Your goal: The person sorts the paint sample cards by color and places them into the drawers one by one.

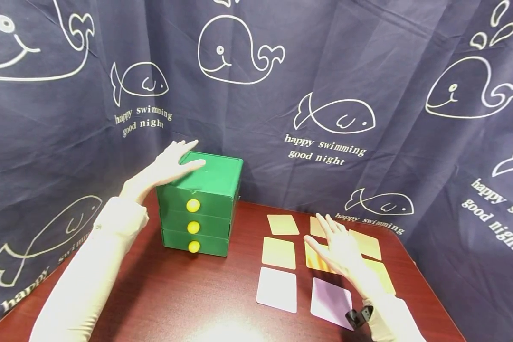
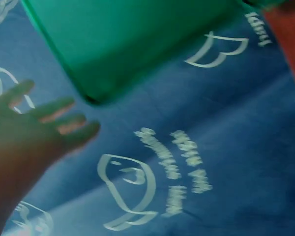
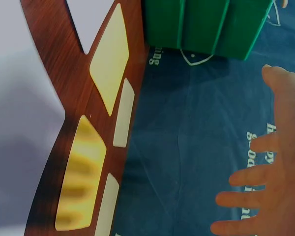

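A green box of three drawers (image 1: 198,218) with round yellow knobs (image 1: 193,205) stands at the back left of the table. My left hand (image 1: 168,166), fingers spread, overlaps the top left of the box in the head view and holds nothing; in the left wrist view it appears beside the green box's corner. To the right, my right hand (image 1: 339,249) hovers with straight fingers over a group of square cards, casting finger shadows on a yellow card (image 3: 81,177). Closer to me lie a white card (image 1: 277,289) and a lilac card (image 1: 331,300).
Several yellow cards, among them one near the back (image 1: 283,224), lie in rows on the dark red wooden table (image 1: 171,294). A dark blue curtain (image 1: 256,114) with white whale and fish drawings hangs behind and at both sides. A black strap (image 1: 359,317) sits at the right wrist.
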### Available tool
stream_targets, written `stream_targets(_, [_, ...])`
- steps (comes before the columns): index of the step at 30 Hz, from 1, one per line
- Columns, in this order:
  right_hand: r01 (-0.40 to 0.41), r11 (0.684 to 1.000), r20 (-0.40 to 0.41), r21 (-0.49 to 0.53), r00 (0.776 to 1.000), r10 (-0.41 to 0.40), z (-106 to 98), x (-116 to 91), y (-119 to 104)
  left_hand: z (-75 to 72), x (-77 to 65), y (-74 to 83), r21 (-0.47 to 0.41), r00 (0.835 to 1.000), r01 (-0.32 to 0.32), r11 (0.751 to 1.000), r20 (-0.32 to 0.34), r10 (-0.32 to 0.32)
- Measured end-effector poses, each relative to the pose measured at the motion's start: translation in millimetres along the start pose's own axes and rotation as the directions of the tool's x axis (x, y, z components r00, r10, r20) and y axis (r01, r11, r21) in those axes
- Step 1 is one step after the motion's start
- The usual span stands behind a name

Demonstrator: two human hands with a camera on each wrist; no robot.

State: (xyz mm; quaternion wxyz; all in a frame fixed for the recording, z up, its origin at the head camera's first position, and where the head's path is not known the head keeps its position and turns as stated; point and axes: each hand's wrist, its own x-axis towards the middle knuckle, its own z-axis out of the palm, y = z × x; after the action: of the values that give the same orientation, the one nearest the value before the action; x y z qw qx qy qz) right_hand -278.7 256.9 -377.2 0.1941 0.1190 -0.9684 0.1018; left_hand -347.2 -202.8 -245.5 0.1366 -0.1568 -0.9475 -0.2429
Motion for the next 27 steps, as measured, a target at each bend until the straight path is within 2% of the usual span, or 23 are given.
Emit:
stream_targets(3, [0.006,0.999,0.012,0.045,1.0,-0.007,0.8,-0.9,-5.4,-3.5,-5.5,-18.7,-0.137,0.995,0.042,0.99,0.096,-0.029])
stream_targets(6, [0.001,0.996,0.036,0.094,0.999,-0.004,0.8,-1.6,-10.3,-2.2,-9.9,-35.4,-0.235,0.981,0.085,0.968,0.189,-0.041])
stream_targets(10, [-0.001,0.989,0.06,0.146,0.998,-0.008,0.8,-0.9,-17.3,-0.6,-15.3,-54.8,-0.357,0.962,0.102,0.929,0.272,-0.001])
stream_targets(13, [0.002,0.983,0.066,0.182,0.998,-0.014,0.6,-0.8,-21.7,-0.7,-19.1,-64.9,-0.387,0.952,0.105,0.916,0.304,0.02])
stream_targets(16, [0.006,0.973,0.077,0.229,0.997,-0.024,-0.5,-1.0,-25.1,0.2,-21.1,-70.0,-0.385,0.944,0.113,0.916,0.329,0.022])
stream_targets(20, [0.021,0.952,0.09,0.304,0.995,-0.051,-2.8,0.3,-32.8,1.8,-22.6,-72.8,-0.377,0.942,0.115,0.919,0.334,0.019])
stream_targets(24, [0.034,0.91,0.101,0.412,0.991,-0.083,-5.0,3.1,-48.5,3.2,-23.8,-73.9,-0.369,0.947,0.106,0.923,0.319,0.019])
stream_targets(27, [0.04,0.856,0.099,0.516,0.989,-0.106,-5.3,7.1,-65.2,3.9,-24.7,-75.0,-0.37,0.948,0.095,0.924,0.316,0.029])
